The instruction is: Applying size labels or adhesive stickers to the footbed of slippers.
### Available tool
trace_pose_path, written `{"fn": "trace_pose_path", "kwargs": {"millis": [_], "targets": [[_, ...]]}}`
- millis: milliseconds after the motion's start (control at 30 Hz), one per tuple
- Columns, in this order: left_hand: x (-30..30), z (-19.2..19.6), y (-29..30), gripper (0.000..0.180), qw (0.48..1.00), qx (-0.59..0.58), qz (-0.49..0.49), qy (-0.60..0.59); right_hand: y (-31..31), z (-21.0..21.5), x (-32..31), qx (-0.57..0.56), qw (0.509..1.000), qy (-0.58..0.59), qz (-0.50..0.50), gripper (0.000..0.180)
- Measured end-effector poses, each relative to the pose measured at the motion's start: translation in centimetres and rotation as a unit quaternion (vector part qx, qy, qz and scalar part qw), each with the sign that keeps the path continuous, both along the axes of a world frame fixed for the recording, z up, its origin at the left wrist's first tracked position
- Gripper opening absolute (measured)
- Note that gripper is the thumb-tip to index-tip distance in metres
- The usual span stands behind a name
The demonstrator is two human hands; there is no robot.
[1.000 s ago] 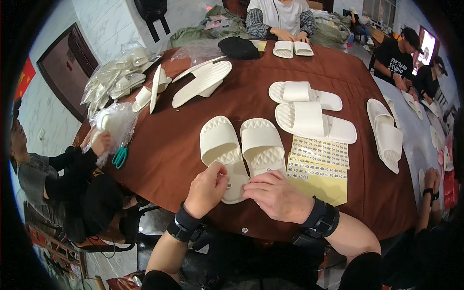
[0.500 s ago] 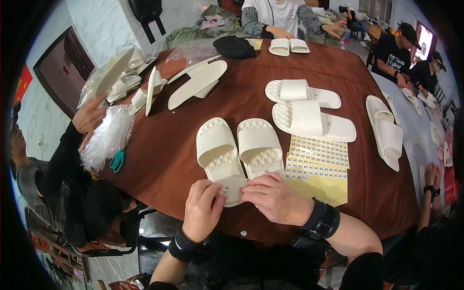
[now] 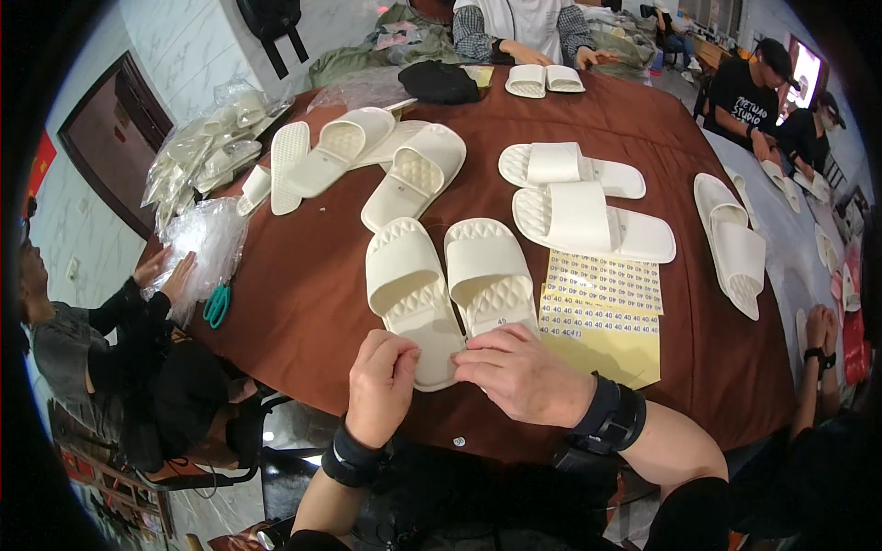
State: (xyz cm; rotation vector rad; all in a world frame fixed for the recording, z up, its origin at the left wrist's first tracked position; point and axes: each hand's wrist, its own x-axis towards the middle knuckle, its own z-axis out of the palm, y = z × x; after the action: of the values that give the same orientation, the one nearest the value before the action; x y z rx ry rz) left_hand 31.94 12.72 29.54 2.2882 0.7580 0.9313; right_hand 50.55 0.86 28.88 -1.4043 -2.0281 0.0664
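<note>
So on the far left someone in dark sleeves (image 3: 55,340) is sitting with both hands on a heap of clear plastic bags (image 3: 207,243), and some teal-handled scissors (image 3: 217,306) are lying right beside it on the brown-covered desk (image 3: 303,294). A pile of bagged slippers (image 3: 216,138) is sitting just past that, and a few loose white slippers (image 3: 413,179) are leaning and overlapping next along.

Now the main bit. The left hand (image 3: 378,386) is hanging over the left edge of the left slipper (image 3: 413,298), down by the heel. Its fingers are curling in with the thumb pressing against them; can't tell if anything tiny is between the tips. That slipper is lying sole-down, toe pointing away, so its heel is sitting between the two hands. The right slipper (image 3: 487,280) is lying just beside it, and the right hand (image 3: 528,381) is covering its heel. Those fingers are bunching close together, tips reaching the left slipper's inner edge, but I can't tell if they're really pinching it.

Further right, yellow label sheets (image 3: 602,275) are lying partly under a white slipper pair (image 3: 588,220), and another slipper (image 3: 730,243) is resting near the desk's right side.
</note>
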Motion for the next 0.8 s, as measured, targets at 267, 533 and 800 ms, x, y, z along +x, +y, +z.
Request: {"fn": "trace_pose_path", "kwargs": {"millis": [267, 533, 800], "targets": [[-4.2, -1.4, -6.2, 0.031, 0.966, 0.242, -0.087, 0.012, 0.0, -0.2, 0.0, 0.016, 1.000, -0.002, -0.005, 0.024], [-4.8, -5.8, -6.9, 0.035, 0.944, 0.312, -0.110, 0.001, 0.0, -0.3, -0.1, 0.014, 1.000, 0.002, -0.008, 0.022], [-5.7, -7.2, -6.5, 0.038, 0.924, 0.363, -0.118, 0.019, 0.0, -0.4, 0.1, -0.001, 1.000, 0.007, -0.002, 0.023]]}}
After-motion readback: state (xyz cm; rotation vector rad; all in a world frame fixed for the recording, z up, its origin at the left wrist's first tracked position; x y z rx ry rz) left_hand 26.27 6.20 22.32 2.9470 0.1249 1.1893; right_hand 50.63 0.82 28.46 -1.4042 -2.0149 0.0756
